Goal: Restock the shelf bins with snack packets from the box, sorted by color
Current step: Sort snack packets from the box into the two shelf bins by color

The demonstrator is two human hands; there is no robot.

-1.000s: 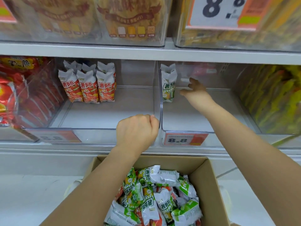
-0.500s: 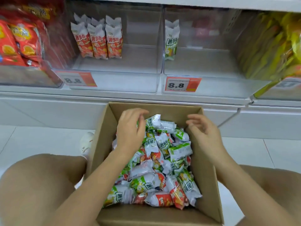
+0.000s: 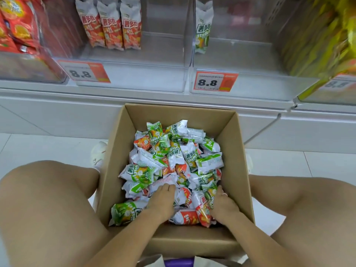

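Two hands dig into the box [image 3: 237,170] at lower centre, left hand [image 3: 160,201] and right hand [image 3: 221,204] among mixed packets [image 3: 173,157]; grip hidden, cannot tell. Orange packets [image 3: 111,26] fill upper-left bin, one green packet [image 3: 203,27] stands right: colour sorting.

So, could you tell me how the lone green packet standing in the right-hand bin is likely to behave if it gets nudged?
The green packet looks puffed and tall on a narrow base, so it would probably tip easily. It stands against the clear divider, which may prop one side only. Its glossy film suggests it would slide on the smooth bin floor.
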